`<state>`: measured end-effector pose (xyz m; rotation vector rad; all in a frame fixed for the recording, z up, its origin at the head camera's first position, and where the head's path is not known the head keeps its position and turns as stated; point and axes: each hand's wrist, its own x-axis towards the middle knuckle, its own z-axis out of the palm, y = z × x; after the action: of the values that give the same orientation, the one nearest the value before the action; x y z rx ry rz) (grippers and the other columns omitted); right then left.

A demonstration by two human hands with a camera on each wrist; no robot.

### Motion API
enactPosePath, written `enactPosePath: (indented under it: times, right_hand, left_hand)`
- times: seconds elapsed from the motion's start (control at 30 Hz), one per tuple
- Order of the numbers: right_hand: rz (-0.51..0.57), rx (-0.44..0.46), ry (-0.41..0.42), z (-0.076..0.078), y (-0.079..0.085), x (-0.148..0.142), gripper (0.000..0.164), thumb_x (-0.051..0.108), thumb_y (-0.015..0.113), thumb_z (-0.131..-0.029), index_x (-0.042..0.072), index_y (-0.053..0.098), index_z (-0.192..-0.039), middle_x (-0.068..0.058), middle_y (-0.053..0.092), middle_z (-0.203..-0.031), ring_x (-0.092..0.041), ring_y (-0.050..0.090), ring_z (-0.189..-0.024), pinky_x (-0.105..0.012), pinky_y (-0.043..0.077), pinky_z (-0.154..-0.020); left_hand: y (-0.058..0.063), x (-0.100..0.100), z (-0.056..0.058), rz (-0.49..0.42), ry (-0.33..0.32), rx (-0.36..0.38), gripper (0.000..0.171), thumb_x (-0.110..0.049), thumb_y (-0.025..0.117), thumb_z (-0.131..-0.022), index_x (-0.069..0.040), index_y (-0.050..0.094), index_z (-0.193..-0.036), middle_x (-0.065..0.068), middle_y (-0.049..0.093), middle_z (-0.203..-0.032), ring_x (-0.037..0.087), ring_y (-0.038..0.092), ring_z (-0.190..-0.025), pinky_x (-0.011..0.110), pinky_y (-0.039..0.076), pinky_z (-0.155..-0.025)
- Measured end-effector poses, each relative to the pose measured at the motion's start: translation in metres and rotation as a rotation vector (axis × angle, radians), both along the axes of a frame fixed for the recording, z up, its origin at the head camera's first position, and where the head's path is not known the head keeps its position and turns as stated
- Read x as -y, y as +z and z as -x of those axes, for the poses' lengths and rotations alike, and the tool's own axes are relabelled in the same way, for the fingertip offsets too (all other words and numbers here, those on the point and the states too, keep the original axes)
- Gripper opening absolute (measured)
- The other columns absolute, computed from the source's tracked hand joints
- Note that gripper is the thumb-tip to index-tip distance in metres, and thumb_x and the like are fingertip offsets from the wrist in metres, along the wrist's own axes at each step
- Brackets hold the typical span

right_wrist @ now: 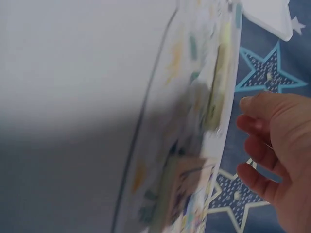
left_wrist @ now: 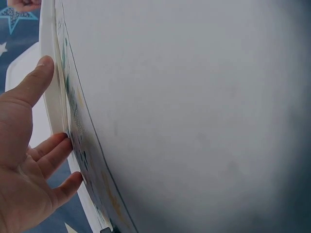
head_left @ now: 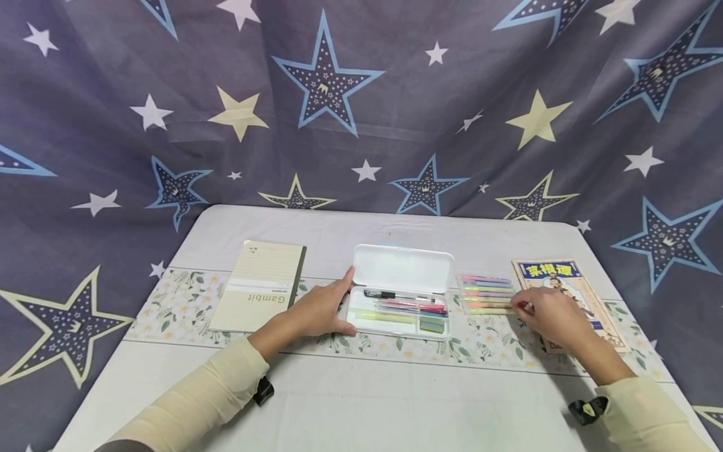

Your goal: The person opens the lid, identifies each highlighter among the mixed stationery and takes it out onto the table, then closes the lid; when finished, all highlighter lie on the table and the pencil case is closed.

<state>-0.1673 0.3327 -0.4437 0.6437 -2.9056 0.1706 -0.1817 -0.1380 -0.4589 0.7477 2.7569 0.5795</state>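
Observation:
A white pencil case (head_left: 403, 267) lies with its lid up and holds a black pen, several pink pens, a yellow highlighter and a small greenish block. My left hand (head_left: 322, 307) is spread at the case's left end, its thumb by the front corner and its index finger by the lid. In the left wrist view, the fingers look fairly straight. My right hand (head_left: 550, 314) hovers at the right end of a clear pack of coloured highlighters (head_left: 486, 295). Its fingers are loosely curled with nothing visible between them in the right wrist view (right_wrist: 272, 145).
A beige notebook (head_left: 257, 289) lies left of the pencil case. On the right, partly under my right hand, is an illustrated book (head_left: 599, 307). A floral strip crosses the white table (head_left: 395, 395). Star-patterned cloth (head_left: 384, 125) hangs behind it.

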Motion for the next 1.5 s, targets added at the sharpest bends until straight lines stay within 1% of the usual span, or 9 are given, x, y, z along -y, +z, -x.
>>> enactPosePath:
  times: [0.2,0.3,0.47,0.6,0.8,1.03,1.2,1.4,1.5]
  right_hand:
    - [0.027,-0.053,0.065,-0.002,0.005,0.020,0.009,0.014,0.081,-0.084,0.016,0.078,-0.093,0.001,0.075,-0.084,-0.012,0.064,-0.069,-0.027,0.047,-0.054]
    - [0.055,-0.054,0.099,-0.001,0.006,0.034,0.011,0.012,0.081,-0.084,0.014,0.078,-0.094,0.000,0.075,-0.085,-0.013,0.066,-0.071,-0.030,0.053,-0.059]
    - [0.091,-0.061,0.149,0.003,0.003,0.059,0.012,0.012,0.082,-0.084,0.015,0.078,-0.094,0.000,0.075,-0.088,-0.013,0.067,-0.074,-0.034,0.057,-0.065]
    - [0.091,-0.062,0.201,0.004,0.000,0.077,0.013,0.012,0.082,-0.083,0.016,0.079,-0.095,0.002,0.076,-0.089,-0.013,0.069,-0.076,-0.033,0.057,-0.067]
    - [0.084,-0.086,0.284,0.002,-0.005,0.102,0.013,0.013,0.082,-0.083,0.018,0.079,-0.094,0.004,0.076,-0.089,-0.010,0.068,-0.077,-0.026,0.055,-0.064]
    - [0.084,-0.061,0.291,0.001,-0.007,0.127,0.015,0.018,0.082,-0.085,0.021,0.081,-0.099,0.004,0.078,-0.098,-0.016,0.071,-0.088,-0.032,0.056,-0.069]
    - [0.088,-0.074,0.324,0.000,-0.009,0.141,0.014,0.021,0.081,-0.086,0.023,0.081,-0.100,0.007,0.078,-0.098,-0.013,0.071,-0.086,-0.027,0.054,-0.064]
    - [0.121,-0.057,0.371,-0.003,-0.011,0.156,0.010,0.019,0.080,-0.087,0.021,0.080,-0.097,0.006,0.078,-0.097,-0.014,0.072,-0.087,-0.029,0.057,-0.067]
    - [0.126,-0.041,0.371,-0.003,-0.011,0.162,0.009,0.016,0.079,-0.087,0.020,0.080,-0.095,0.006,0.078,-0.095,-0.014,0.072,-0.085,-0.029,0.057,-0.067]
  left_hand:
    - [-0.001,0.001,0.000,0.004,0.006,0.001,0.133,-0.058,0.084,-0.075,-0.008,0.000,-0.165,0.009,0.046,-0.158,0.031,0.048,-0.144,0.046,0.041,-0.117]
    - [-0.003,0.001,0.000,0.006,0.008,0.000,0.133,-0.059,0.084,-0.075,-0.009,0.000,-0.165,0.009,0.047,-0.158,0.030,0.050,-0.142,0.045,0.042,-0.116]
    - [-0.004,0.001,0.000,-0.002,0.006,-0.005,0.132,-0.060,0.084,-0.075,-0.009,0.001,-0.165,0.009,0.049,-0.157,0.030,0.051,-0.141,0.045,0.043,-0.115]
    - [-0.004,0.000,-0.001,-0.009,0.005,-0.001,0.132,-0.059,0.084,-0.076,-0.009,0.000,-0.165,0.010,0.046,-0.159,0.030,0.049,-0.143,0.045,0.042,-0.116]
    - [-0.003,0.001,-0.001,-0.013,0.007,0.009,0.132,-0.058,0.084,-0.076,-0.010,-0.001,-0.165,0.009,0.044,-0.160,0.030,0.047,-0.144,0.045,0.041,-0.117]
    - [-0.001,0.001,-0.001,-0.010,0.010,0.003,0.132,-0.059,0.084,-0.076,-0.010,0.000,-0.165,0.009,0.044,-0.160,0.030,0.046,-0.145,0.045,0.040,-0.118]
    - [-0.001,0.001,-0.002,-0.013,0.012,0.000,0.132,-0.059,0.084,-0.076,-0.009,0.001,-0.165,0.009,0.044,-0.160,0.030,0.046,-0.145,0.045,0.040,-0.118]
    - [-0.003,0.001,-0.001,-0.017,0.009,0.004,0.132,-0.059,0.084,-0.076,-0.010,0.000,-0.165,0.009,0.043,-0.161,0.029,0.046,-0.146,0.045,0.040,-0.118]
    - [-0.003,0.001,-0.001,-0.014,0.007,0.002,0.132,-0.059,0.084,-0.076,-0.010,-0.001,-0.165,0.009,0.044,-0.161,0.029,0.046,-0.145,0.045,0.040,-0.118]
